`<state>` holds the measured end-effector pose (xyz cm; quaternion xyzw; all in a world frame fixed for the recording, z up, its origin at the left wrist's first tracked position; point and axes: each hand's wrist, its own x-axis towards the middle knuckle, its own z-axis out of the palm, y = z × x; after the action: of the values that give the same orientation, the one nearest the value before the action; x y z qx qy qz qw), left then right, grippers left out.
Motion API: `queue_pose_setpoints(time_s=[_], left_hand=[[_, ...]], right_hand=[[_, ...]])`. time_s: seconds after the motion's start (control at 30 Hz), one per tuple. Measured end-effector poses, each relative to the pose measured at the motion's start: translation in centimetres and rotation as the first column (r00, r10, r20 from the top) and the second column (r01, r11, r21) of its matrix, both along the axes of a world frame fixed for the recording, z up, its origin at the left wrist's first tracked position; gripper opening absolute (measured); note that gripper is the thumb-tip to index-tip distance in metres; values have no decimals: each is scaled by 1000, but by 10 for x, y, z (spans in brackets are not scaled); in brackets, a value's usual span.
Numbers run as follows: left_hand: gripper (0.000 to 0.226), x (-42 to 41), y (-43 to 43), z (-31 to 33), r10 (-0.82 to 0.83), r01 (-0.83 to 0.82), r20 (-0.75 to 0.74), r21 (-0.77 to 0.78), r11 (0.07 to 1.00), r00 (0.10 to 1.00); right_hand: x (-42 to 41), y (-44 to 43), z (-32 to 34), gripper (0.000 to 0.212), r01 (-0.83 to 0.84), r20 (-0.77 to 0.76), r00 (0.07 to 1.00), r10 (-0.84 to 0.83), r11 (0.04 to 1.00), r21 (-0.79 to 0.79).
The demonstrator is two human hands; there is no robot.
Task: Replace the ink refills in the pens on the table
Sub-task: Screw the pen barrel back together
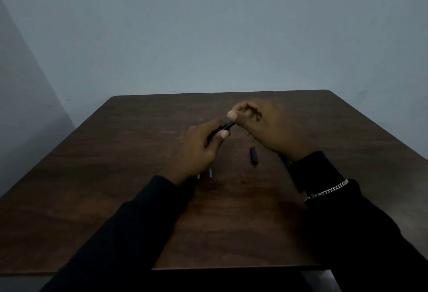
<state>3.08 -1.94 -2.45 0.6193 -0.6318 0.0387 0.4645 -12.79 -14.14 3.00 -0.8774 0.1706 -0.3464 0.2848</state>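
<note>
Two hands, head view: the left hand grips the dark pen by its body, and the right hand pinches its far end, above the table.
Loose parts: a dark cap lies just below the right hand, and two pale pieces lie by the left wrist.
Risk: a hard twist could probably fling small parts loose, and a sleeve could sweep the pieces away.

A dark brown wood-grain desk with rounded far corners is seen before a plain grey-blue wall. A side wall is met at the left. A silver chain bracelet is worn over a black sleeve
</note>
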Motion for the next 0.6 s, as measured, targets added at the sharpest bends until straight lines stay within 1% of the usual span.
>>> queue_pose_setpoints(time_s=[0.07, 0.2, 0.23, 0.27, 0.37, 0.43, 0.5, 0.53, 0.6], left_hand=[[25, -1, 0, 1, 4, -4, 12, 7, 1000, 1000], [25, -3, 0, 1, 11, -12, 27, 25, 1000, 1000], [24, -2, 0, 0, 11, -12, 32, 15, 1000, 999], [22, -2, 0, 0, 10, -10, 34, 9, 1000, 999], [19, -3, 0, 0, 2, -3, 24, 22, 1000, 1000], [19, -4, 0, 0, -7, 7, 30, 17, 1000, 1000], [22, -5, 0, 1, -10, 9, 23, 25, 1000, 1000], [22, -5, 0, 1, -7, 7, 11, 27, 1000, 1000], [24, -3, 0, 1, 6, -6, -7, 9, 1000, 1000]], right_hand=[[-1, -2, 1, 23, -44, 2, 999, 44, 998, 44], [0, -3, -1, 9, -57, -40, 998, 57, 998, -11], [0, -2, -1, 11, -53, -44, 998, 52, 998, -30], [0, -1, -1, 20, -46, -51, 998, 43, 997, -62], [2, 4, -3, 51, -17, -60, 998, 7, 986, -167], [2, 5, -3, 61, -10, -29, 1000, 6, 989, -150], [1, 3, -3, 63, -3, 1, 1000, 3, 995, -97], [1, 1, -3, 58, -8, 15, 1000, 9, 998, -65], [-1, -3, -1, 29, -52, 41, 998, 51, 999, 16]])
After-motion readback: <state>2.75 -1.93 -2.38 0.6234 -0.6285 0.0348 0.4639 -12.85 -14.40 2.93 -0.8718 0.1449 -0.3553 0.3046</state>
